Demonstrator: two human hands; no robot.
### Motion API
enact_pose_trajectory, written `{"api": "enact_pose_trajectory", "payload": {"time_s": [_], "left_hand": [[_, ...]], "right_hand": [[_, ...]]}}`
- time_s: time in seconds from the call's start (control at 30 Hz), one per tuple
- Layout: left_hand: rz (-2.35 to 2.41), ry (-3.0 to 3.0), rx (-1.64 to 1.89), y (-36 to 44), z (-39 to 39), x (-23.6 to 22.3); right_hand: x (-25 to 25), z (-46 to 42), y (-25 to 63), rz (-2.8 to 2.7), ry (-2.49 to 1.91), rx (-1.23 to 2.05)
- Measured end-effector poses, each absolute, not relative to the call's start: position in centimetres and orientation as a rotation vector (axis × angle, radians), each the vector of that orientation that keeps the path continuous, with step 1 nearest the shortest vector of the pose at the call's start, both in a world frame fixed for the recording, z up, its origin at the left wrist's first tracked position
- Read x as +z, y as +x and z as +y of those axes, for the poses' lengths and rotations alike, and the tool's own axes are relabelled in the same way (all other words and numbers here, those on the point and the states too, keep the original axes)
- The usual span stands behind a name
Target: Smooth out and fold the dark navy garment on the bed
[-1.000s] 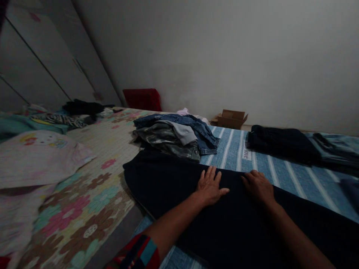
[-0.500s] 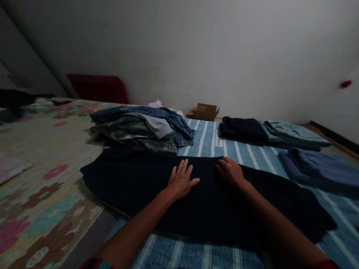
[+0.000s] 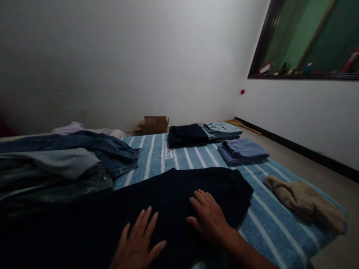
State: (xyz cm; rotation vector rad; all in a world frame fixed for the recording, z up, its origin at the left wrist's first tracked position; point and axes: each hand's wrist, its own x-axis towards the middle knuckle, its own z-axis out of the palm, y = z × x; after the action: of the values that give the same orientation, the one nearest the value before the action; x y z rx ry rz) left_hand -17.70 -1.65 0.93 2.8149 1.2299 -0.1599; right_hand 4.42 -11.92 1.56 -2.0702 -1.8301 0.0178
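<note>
Fingers (image 3: 145, 228) spread | left hand (image 3: 134, 246), right hand (image 3: 207, 218) on navy cloth (image 3: 174, 200) | denim pile (image 3: 70, 149) left | folded blue clothes (image 3: 242, 151) ahead | beige knit (image 3: 304, 200) right

Under the right hand (image 3: 209, 218) lay a garment (image 3: 213, 186) on the mattress (image 3: 276, 228); a clothes pile (image 3: 64, 164) was to the left, folded trousers (image 3: 242, 151) ahead, a knitted bundle (image 3: 305, 203) to the right.

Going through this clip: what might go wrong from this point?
The dark garment under the left hand and right hand runs up against the denim jacket, so smoothing might disturb that pile. Dim light may hide its creases on camera. The beige knit garment near the mattress edge could get knocked off.
</note>
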Motion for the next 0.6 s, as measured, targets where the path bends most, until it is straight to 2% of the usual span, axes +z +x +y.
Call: {"api": "enact_pose_trajectory", "payload": {"time_s": [0.17, 0.4, 0.6], "left_hand": [[1.202, 2.852, -0.145, -18.2, -1.1, 0.5], [1.2, 2.77, -0.213, -16.7, -2.9, 2.8], [1.088, 2.749, -0.256, -15.7, -4.1, 1.8]], "right_hand": [[0.9, -13.2, 6.7, -1.698, -2.172, -0.05], [1.0, -14.8, 9.0, -1.637, -2.259, -0.249], [-0.4, -16.2, 10.7, -1.732, -2.31, -0.189]]}}
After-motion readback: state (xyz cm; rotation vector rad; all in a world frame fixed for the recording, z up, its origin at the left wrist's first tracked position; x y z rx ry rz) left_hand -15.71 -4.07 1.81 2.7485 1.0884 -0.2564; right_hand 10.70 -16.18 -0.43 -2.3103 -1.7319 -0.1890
